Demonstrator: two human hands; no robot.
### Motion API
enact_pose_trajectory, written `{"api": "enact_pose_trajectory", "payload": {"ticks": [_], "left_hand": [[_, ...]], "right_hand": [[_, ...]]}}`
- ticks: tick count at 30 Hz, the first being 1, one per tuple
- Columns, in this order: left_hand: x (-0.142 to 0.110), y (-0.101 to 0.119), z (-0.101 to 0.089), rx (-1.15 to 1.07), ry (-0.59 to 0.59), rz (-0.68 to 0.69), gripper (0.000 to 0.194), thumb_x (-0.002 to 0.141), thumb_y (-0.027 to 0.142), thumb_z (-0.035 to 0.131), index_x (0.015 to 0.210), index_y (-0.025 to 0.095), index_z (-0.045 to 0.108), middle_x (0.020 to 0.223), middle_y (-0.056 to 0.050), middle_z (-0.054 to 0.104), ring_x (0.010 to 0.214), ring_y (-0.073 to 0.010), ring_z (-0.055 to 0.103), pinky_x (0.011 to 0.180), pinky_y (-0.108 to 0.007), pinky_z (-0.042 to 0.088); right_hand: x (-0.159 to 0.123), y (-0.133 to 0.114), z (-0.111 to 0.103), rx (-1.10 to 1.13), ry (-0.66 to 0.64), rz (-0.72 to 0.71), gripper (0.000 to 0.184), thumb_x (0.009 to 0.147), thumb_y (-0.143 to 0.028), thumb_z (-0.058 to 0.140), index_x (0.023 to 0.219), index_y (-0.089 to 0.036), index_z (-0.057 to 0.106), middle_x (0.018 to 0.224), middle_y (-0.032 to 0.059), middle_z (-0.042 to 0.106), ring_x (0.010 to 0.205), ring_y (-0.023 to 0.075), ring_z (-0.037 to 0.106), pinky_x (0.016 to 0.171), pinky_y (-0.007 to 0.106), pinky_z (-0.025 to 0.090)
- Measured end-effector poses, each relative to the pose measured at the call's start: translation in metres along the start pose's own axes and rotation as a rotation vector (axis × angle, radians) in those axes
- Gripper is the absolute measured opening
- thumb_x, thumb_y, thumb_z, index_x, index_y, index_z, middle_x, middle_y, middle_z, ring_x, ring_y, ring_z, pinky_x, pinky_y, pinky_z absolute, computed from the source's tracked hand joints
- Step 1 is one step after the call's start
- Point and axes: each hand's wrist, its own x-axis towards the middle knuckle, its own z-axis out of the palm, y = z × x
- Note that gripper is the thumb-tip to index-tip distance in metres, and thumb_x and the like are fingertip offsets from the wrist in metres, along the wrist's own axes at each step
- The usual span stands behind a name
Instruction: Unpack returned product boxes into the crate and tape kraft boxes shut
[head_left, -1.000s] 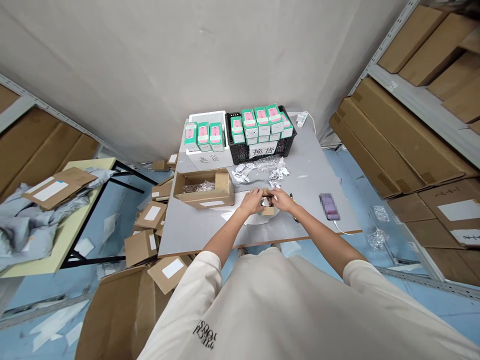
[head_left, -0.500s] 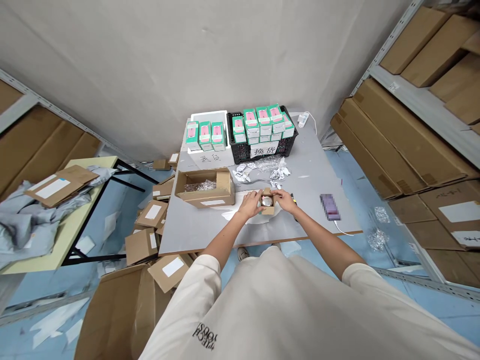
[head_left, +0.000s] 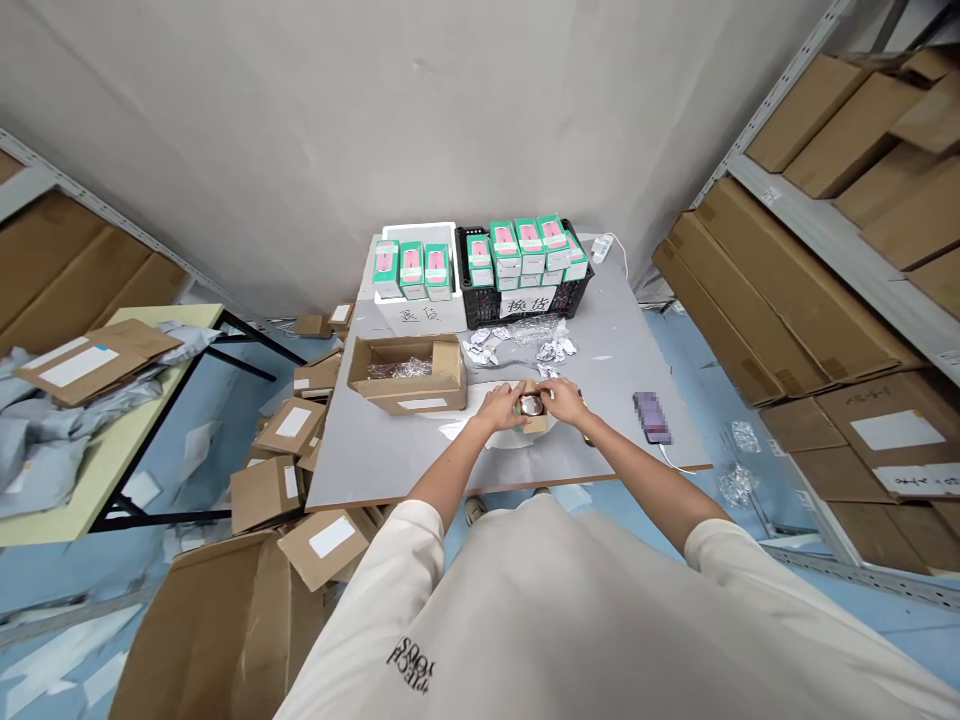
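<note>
A small cardboard box (head_left: 535, 424) stands at the near middle of the table with its flaps up. Inside it shows a shiny, round, silvery object (head_left: 532, 405), whose kind I cannot make out. My left hand (head_left: 498, 407) grips the box's left side. On the right side, the fingers of my right hand (head_left: 562, 402) are bent over the box's edge. White paper (head_left: 502, 438) lies beneath the box and hands. Left of my hands is an open carton (head_left: 409, 402) with clear plastic wrap (head_left: 401, 369) inside.
Behind stand a white foam box (head_left: 420, 318) and a black crate (head_left: 487, 304), both holding green-and-pink boxes. Crumpled paper (head_left: 556, 348) lies before the crate. A phone (head_left: 652, 418) with a cable is on the right. Cartons (head_left: 262, 490) crowd the floor at left; shelves flank both sides.
The camera view has shifted slightly. My right fingers have moved a little inward over the box's opening; both hands stay on the small box.
</note>
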Motion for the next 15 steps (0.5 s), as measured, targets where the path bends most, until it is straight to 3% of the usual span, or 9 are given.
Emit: {"api": "enact_pose_trajectory", "payload": {"ticks": [3, 6, 10, 15], "left_hand": [[-0.003, -0.004, 0.003, 0.008, -0.038, -0.034, 0.105, 0.073, 0.067, 0.074, 0.16, 0.03, 0.03, 0.123, -0.012, 0.058, 0.118, -0.036, 0.058, 0.1, -0.041, 0.043], [-0.009, -0.006, 0.006, 0.018, -0.026, -0.05, 0.101, 0.077, 0.071, 0.067, 0.161, 0.029, 0.028, 0.12, -0.011, 0.058, 0.116, -0.0338, 0.058, 0.099, -0.039, 0.043], [-0.016, -0.008, 0.007, 0.039, 0.024, -0.033, 0.092, 0.081, 0.07, 0.064, 0.158, 0.029, 0.035, 0.118, -0.01, 0.057, 0.114, -0.0325, 0.058, 0.099, -0.039, 0.042], [-0.02, -0.006, 0.005, 0.076, 0.054, -0.004, 0.084, 0.084, 0.069, 0.063, 0.154, 0.028, 0.041, 0.119, -0.012, 0.058, 0.116, -0.0328, 0.055, 0.1, -0.039, 0.041]], "right_hand": [[-0.002, -0.02, -0.009, -0.22, -0.114, -0.204, 0.028, 0.093, -0.018, 0.053, 0.111, -0.022, 0.074, 0.112, 0.0109, 0.072, 0.114, 0.0293, 0.055, 0.099, 0.043, 0.037], [-0.001, -0.04, -0.013, -0.372, -0.282, -0.327, 0.026, 0.096, -0.019, 0.05, 0.109, -0.019, 0.074, 0.11, 0.0118, 0.071, 0.104, 0.0268, 0.056, 0.091, 0.037, 0.036], [0.001, -0.058, -0.011, -0.553, -0.321, -0.356, 0.03, 0.101, -0.026, 0.047, 0.108, -0.014, 0.073, 0.112, 0.0175, 0.07, 0.107, 0.0311, 0.054, 0.092, 0.041, 0.033], [0.008, -0.065, -0.011, -0.675, -0.321, -0.268, 0.03, 0.098, -0.028, 0.051, 0.104, -0.011, 0.075, 0.105, 0.0208, 0.072, 0.11, 0.036, 0.055, 0.097, 0.045, 0.033]]}}
